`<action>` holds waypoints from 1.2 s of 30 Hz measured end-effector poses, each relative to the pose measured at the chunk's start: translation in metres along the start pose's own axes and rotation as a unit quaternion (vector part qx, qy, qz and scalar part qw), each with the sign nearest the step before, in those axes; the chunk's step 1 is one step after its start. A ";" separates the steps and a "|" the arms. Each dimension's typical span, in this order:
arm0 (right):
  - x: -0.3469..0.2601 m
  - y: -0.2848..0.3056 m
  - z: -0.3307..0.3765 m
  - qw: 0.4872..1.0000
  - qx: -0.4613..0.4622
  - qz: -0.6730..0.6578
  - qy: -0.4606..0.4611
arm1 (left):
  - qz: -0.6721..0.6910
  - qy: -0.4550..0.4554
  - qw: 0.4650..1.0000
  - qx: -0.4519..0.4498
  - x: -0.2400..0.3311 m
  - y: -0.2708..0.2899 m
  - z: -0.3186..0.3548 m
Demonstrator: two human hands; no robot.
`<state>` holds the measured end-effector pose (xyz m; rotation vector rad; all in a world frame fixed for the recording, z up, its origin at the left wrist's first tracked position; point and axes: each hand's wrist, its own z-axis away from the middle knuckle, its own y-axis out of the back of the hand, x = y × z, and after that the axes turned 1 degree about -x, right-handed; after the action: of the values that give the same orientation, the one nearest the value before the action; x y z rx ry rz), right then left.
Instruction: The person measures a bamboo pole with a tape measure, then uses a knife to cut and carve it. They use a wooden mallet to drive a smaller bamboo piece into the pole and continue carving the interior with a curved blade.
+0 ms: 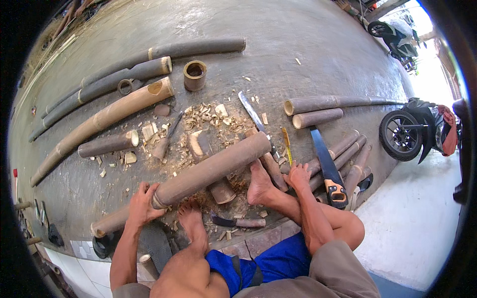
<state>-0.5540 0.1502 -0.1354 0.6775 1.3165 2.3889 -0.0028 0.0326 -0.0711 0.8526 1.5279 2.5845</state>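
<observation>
A long, thick bamboo pole (pixel 213 171) slants across in front of me, its far end near my right foot. Around it, close to a ringed joint, my left hand (pixel 145 203) is closed. My right hand (pixel 299 178) is low beside my right foot, fingers curled at the near end of a yellow measuring tape (pixel 286 141); its grip is partly hidden. Under the pole stands a short bamboo block (pixel 221 191), amid wood shavings (pixel 213 116). A handsaw (pixel 325 164) with a wood-and-black handle lies right of my right hand.
Long bamboo poles (pixel 109 111) lie at the left, beside a short bamboo cup (pixel 195 75). A machete blade (pixel 253 111) points away beyond the pole. Near my feet lies a dark-bladed knife (pixel 238 221). More bamboo lengths (pixel 343 149) and a motorbike (pixel 405 134) are at right.
</observation>
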 end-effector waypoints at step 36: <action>0.010 -0.012 0.002 0.993 -0.006 0.118 0.006 | -0.100 0.028 0.993 0.060 -0.031 -0.024 0.013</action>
<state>-0.5605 0.1628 -0.1419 0.8607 1.2886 2.5861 0.0240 0.0464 -0.0997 0.6031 1.7014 2.4153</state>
